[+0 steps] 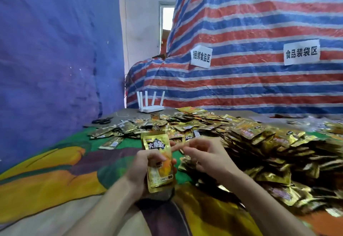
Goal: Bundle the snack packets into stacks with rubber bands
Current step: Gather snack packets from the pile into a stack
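Two white paper signs are hanging on the red, white and blue striped woven tarpaulin beyond the far edge of the table; the left sign is reading "捆绑食品区" and the right sign is reading "食品装袋区"; the left hand is gripping an upright stack of gold foil snack packets near the table's near edge, its fingers curling round the stack's lower half; the front packet is carrying a black label with white characters, too blurred to read beyond "大"; the right hand is hovering just beside the stack's top with fingertips drawn together, and I cannot tell whether they are pinching anything; a big heap of crinkled gold foil packets is spreading along the right edge and across the middle, just behind both hands; a white router with five upright aerials is standing at the far edge; black scissors are lying near the far left corner; a glossy printed cloth of green, yellow and purple is covering the table; a plain blue sheet is hanging along the left edge.
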Demonstrator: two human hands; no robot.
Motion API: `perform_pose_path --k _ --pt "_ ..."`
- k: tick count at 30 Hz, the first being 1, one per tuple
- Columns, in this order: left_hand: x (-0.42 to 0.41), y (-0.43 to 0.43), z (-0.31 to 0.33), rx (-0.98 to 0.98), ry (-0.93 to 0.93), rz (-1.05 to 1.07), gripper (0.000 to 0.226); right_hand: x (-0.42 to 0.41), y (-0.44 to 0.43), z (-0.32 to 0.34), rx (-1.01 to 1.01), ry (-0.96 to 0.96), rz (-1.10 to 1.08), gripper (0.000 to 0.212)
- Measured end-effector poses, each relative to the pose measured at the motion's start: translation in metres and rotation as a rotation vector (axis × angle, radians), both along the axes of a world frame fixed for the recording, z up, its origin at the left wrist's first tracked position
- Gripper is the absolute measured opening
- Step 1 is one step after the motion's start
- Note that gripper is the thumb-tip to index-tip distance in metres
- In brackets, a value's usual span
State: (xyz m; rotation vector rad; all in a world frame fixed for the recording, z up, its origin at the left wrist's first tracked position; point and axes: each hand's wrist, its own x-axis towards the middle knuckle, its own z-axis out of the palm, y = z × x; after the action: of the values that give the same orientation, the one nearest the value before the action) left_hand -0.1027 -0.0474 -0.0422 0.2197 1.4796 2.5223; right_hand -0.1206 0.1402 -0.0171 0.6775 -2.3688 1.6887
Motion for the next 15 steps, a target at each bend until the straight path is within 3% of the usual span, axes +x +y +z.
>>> perform_pose_path --k 4,7,11,15 --pt "0.0017 0.0059 -0.0017 -0.063 -0.028 -0.057 0.042 0.0041 0.0071 0.0033 0.049 0.067 0.036 0.016" --pt "0.0005 0.0056 -0.0027 -0.085 -0.01 -0.058 0.041 0.0052 0.0053 0.0014 0.163 0.201 -0.062 0.013" --pt "-0.0008 0.0066 -0.0045 -0.079 0.011 -0.033 0.047 0.0067 0.0011 -0.0009 0.141 0.239 -0.157 0.011" --pt "-0.0023 0.0079 -0.0013 0.098 0.073 -0.055 0.044 0.0045 0.0008 -0.0017 0.102 0.157 -0.181 0.016"
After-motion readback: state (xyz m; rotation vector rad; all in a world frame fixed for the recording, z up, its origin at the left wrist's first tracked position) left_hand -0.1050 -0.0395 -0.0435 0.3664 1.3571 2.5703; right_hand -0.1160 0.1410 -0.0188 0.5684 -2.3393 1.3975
